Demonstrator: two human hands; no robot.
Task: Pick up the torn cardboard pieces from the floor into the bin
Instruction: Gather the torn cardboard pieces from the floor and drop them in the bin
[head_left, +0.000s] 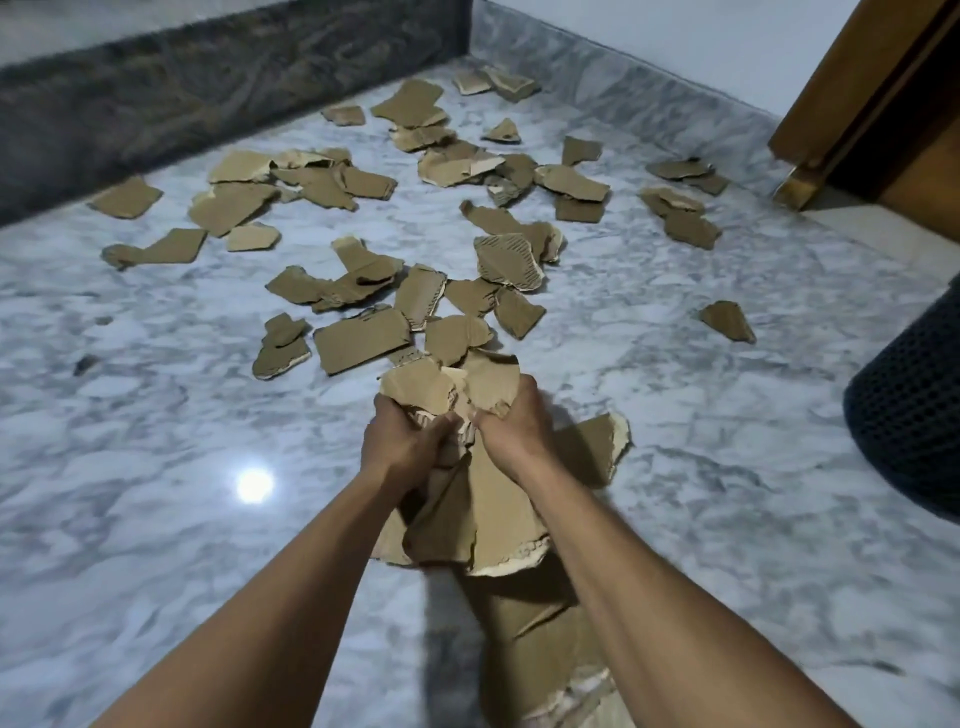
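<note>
Both hands grip one bunch of torn brown cardboard pieces (447, 384) held above the floor at the centre of the view. My left hand (400, 441) clutches its left side, my right hand (511, 431) its right side. Larger pieces (488, 509) hang below the hands between my forearms. Several more torn pieces (363, 338) lie scattered across the white marble floor (182, 441) ahead, reaching to the far corner. The dark mesh bin (914, 415) stands at the right edge, partly out of view.
A dark stone skirting (208, 88) runs along the far left wall. A wooden door frame (857, 104) stands at the top right. A single piece (727, 322) lies close to the bin. A light glare (254, 486) reflects on the floor.
</note>
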